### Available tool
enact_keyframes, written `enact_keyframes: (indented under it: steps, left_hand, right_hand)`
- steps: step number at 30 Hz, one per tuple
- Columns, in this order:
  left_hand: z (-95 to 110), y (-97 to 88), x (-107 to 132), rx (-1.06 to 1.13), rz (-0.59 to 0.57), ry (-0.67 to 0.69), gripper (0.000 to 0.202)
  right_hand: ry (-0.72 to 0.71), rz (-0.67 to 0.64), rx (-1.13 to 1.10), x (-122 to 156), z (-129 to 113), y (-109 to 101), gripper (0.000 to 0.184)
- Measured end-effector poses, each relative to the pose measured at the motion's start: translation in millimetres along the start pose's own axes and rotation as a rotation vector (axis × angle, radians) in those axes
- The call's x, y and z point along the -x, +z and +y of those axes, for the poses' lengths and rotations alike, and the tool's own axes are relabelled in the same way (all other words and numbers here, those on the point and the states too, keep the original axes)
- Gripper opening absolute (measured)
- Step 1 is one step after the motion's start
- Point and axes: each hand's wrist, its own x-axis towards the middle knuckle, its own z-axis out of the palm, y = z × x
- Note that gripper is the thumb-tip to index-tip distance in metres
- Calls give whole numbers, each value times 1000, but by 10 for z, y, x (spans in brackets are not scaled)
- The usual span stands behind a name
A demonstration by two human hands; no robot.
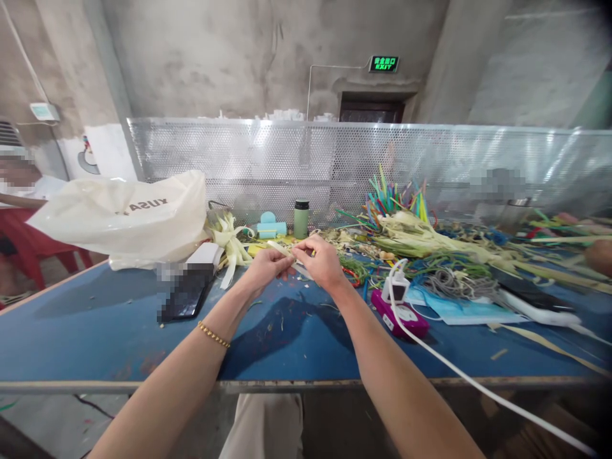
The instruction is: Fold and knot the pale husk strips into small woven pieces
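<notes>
Above the blue table, my left hand (pixel 270 266) and my right hand (pixel 323 261) meet fingertip to fingertip. Both are closed in a pinch on a pale strip of corn husk (pixel 281 249); its middle is partly hidden by the fingers. A gold bead bracelet circles my left wrist. Just left of my left hand lies a bunch of pale corn husks (pixel 228 237). A larger pile of dry husks (pixel 415 236) spreads out to the right, beyond my right hand.
A white plastic bag (pixel 129 220), a phone (pixel 185 293) and a green bottle (pixel 301 220) stand or lie around. On the right are a purple power block (pixel 401 317) with a white cable, a blue mask (pixel 471 307) and wire coils (pixel 447 280). A perforated metal screen (pixel 258 153) lines the back.
</notes>
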Motion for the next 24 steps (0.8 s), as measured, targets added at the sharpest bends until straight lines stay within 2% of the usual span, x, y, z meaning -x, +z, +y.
enact_keyframes:
  steps: [4, 9, 14, 20, 22, 24]
  left_hand:
    - [-21, -12, 10, -76, -117, 49, 26]
    - [0, -46, 23, -101, -190, 61, 24]
    - [39, -39, 57, -41, -201, 22, 22]
    - [28, 3, 65, 19, -197, -21, 22]
    - [11, 7, 39, 60, -140, -26, 24]
    - [-9, -5, 2, 133, -5, -46, 26]
  right_hand:
    - [0, -86, -2, -8, -13, -18, 9]
    - [157, -156, -221, -6, 7, -26, 14]
    - [248, -167, -401, 10, -3, -19, 17]
    - [197, -142, -339, 14, -35, -2, 15]
    - [139, -43, -190, 0, -25, -21, 15]
    - [76, 162, 25, -15, -15, -51, 18]
